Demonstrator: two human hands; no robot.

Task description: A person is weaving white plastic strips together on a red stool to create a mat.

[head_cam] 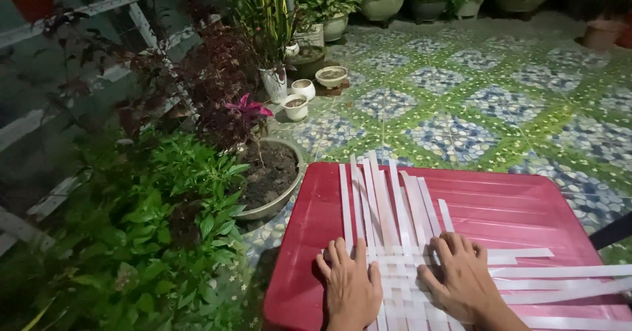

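Observation:
Several white flat strips (388, 206) lie woven together on a red plastic table (500, 206). Some run away from me; others cross them and stick out to the right (566, 278). My left hand (349, 285) lies palm down on the left side of the woven patch, fingers spread a little. My right hand (461, 275) rests flat on the right side of the weave, fingertips on the crossing strips. Neither hand grips anything.
A large pot with soil and a dark red plant (270, 173) stands just left of the table, beside green bushes (158, 232). Small white pots (299, 97) and larger planters (382, 2) stand farther back on the patterned tile floor (474, 101).

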